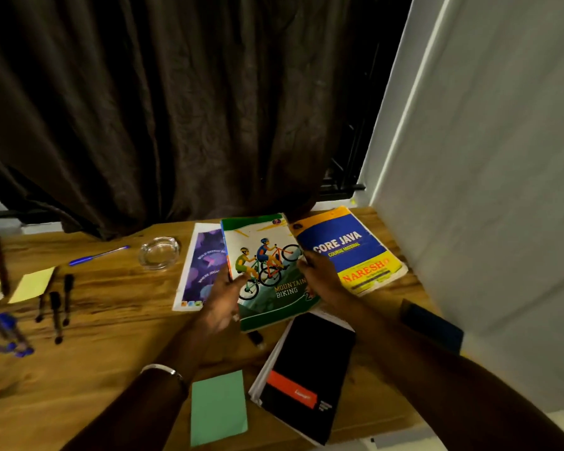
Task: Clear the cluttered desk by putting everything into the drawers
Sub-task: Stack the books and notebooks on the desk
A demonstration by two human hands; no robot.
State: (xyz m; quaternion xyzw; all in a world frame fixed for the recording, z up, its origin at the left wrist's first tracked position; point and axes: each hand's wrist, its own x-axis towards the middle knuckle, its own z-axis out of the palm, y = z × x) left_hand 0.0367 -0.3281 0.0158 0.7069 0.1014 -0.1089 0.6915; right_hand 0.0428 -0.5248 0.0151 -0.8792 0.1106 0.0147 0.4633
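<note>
Fingers of your left hand (pixel 223 296) and right hand (pixel 319 278) pinch the side edges of the green-bordered Mountain Biking notebook (pixel 267 271), apparently tilted off the wooden desk (pixel 111 336), though blur hides how far. It overlaps the purple-covered booklet (pixel 202 265) and lies just beside the blue-and-yellow Core Java book (pixel 349 252). Both your forearms reach forward and converge on it. Little seems cleared: the black book with the red band (pixel 306 372), green paper sheet (pixel 219 408), clear glass ashtray (pixel 158 253), blue pen (pixel 98 255), black markers (pixel 57 307) and yellow sticky pad (pixel 31 284) remain out. No drawer shows.
</note>
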